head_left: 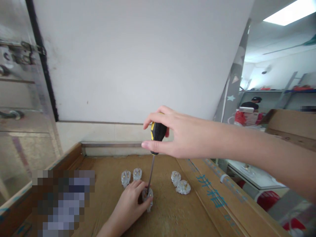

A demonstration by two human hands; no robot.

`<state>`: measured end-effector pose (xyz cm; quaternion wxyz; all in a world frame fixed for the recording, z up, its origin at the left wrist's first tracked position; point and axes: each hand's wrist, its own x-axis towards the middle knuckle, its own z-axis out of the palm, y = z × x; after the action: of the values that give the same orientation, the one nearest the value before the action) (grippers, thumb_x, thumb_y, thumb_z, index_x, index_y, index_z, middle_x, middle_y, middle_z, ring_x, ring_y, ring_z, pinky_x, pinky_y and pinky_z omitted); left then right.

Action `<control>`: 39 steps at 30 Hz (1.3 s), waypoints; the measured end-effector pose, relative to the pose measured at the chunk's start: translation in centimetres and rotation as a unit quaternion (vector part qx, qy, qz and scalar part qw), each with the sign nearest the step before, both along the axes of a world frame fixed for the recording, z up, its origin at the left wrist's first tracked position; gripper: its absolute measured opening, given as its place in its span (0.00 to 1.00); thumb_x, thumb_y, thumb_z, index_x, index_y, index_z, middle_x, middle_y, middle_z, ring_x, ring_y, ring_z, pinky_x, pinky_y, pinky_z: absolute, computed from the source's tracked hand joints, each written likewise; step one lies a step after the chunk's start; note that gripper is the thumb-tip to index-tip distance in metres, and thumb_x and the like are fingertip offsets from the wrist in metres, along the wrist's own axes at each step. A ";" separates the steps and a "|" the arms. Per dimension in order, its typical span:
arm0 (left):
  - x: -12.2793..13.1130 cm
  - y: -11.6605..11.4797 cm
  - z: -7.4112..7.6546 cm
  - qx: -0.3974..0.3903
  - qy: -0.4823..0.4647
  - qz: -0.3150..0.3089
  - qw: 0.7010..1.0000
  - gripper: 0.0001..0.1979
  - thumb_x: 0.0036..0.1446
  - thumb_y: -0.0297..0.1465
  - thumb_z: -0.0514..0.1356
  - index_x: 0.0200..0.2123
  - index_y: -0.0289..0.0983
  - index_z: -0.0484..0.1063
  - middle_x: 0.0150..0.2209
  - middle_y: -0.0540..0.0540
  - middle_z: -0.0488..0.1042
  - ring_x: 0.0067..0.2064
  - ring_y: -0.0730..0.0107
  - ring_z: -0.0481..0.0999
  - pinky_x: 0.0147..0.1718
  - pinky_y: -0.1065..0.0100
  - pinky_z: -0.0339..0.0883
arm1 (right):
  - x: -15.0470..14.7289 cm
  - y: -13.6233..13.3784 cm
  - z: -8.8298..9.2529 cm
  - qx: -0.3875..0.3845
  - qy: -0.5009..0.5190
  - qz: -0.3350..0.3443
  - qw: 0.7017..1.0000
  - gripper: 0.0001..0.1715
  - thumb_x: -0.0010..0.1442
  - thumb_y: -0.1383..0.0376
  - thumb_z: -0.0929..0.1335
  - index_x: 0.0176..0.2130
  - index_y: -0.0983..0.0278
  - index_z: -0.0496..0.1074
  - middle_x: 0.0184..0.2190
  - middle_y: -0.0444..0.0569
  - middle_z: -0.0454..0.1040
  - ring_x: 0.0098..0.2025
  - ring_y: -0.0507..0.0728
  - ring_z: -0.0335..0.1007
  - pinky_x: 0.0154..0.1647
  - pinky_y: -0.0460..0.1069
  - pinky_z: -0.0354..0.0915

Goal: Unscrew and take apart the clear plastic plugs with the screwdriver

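My right hand (172, 135) grips the black and yellow handle of a screwdriver (155, 141), held upright with its shaft pointing down. The tip meets a clear plastic plug (148, 196) that my left hand (130, 204) pinches against the brown cardboard surface (168, 217). Two more clear plugs (131, 176) stand just behind my left hand. Another pair of clear plugs (180, 183) lies to the right of the screwdriver shaft.
A cardboard flap with blue printed characters (209, 194) borders the work surface on the right. A white wall (138, 59) rises behind. A blurred patch (61, 204) covers the lower left. A person in a dark cap (251, 103) sits far off at the right.
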<state>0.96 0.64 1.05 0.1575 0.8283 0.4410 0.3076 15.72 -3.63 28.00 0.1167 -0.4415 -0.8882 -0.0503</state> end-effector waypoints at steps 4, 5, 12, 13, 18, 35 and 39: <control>0.0 0.0 0.0 0.003 -0.003 0.003 1.000 0.11 0.53 0.29 0.58 0.41 0.39 0.71 0.39 0.45 0.73 0.42 0.60 0.72 0.43 0.62 0.65 | 0.0 0.0 -0.1 0.037 -0.005 0.028 0.999 0.15 0.54 0.66 0.62 0.44 0.60 0.65 0.42 0.48 0.62 0.24 0.48 0.59 0.29 0.47 0.58; 0.0 -0.1 0.1 0.004 -0.002 0.002 1.000 0.11 0.53 0.29 0.58 0.42 0.40 0.71 0.39 0.45 0.73 0.43 0.59 0.72 0.43 0.62 0.65 | 0.0 0.0 -0.1 0.022 -0.012 0.022 0.999 0.15 0.52 0.67 0.63 0.42 0.60 0.64 0.42 0.47 0.62 0.23 0.47 0.59 0.27 0.47 0.58; 0.1 0.0 0.2 0.003 0.010 0.007 1.000 0.08 0.56 0.29 0.56 0.40 0.40 0.71 0.37 0.45 0.73 0.41 0.60 0.72 0.41 0.63 0.65 | 0.1 0.2 -0.1 0.081 -0.007 0.012 0.997 0.13 0.54 0.67 0.63 0.42 0.61 0.65 0.44 0.47 0.60 0.22 0.46 0.56 0.28 0.47 0.56; 0.2 0.0 0.2 0.003 0.011 0.008 1.000 0.08 0.56 0.29 0.55 0.39 0.40 0.71 0.37 0.45 0.73 0.41 0.60 0.72 0.41 0.63 0.65 | 0.0 0.3 -0.2 0.065 0.006 0.020 0.998 0.16 0.52 0.69 0.63 0.44 0.60 0.64 0.45 0.47 0.59 0.22 0.45 0.56 0.28 0.46 0.57; 0.2 -0.1 0.3 -0.006 0.017 0.011 1.000 0.09 0.55 0.29 0.56 0.40 0.39 0.71 0.38 0.44 0.73 0.42 0.60 0.72 0.42 0.62 0.65 | 0.0 0.5 -0.4 0.085 -0.015 -0.031 0.996 0.14 0.57 0.58 0.61 0.43 0.61 0.64 0.40 0.48 0.62 0.25 0.50 0.60 0.28 0.49 0.57; -0.1 -0.1 -0.1 -0.009 0.014 0.017 1.000 0.13 0.51 0.29 0.59 0.42 0.37 0.70 0.41 0.43 0.74 0.44 0.58 0.72 0.44 0.61 0.64 | 0.6 0.3 -0.3 0.054 -0.049 -0.041 0.996 0.21 0.56 0.54 0.62 0.49 0.56 0.63 0.40 0.47 0.64 0.23 0.50 0.61 0.27 0.49 0.57; -0.2 0.0 -0.1 -0.016 0.004 0.023 1.000 0.13 0.50 0.29 0.60 0.42 0.38 0.70 0.40 0.44 0.74 0.43 0.59 0.72 0.43 0.61 0.64 | 0.7 0.3 -0.2 0.061 -0.030 -0.037 0.997 0.17 0.58 0.62 0.60 0.48 0.57 0.63 0.40 0.47 0.64 0.24 0.49 0.61 0.27 0.48 0.57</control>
<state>0.77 0.62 0.91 0.1623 0.8167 0.4650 0.3008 16.40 -3.38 27.81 0.1152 -0.4648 -0.8694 -0.1219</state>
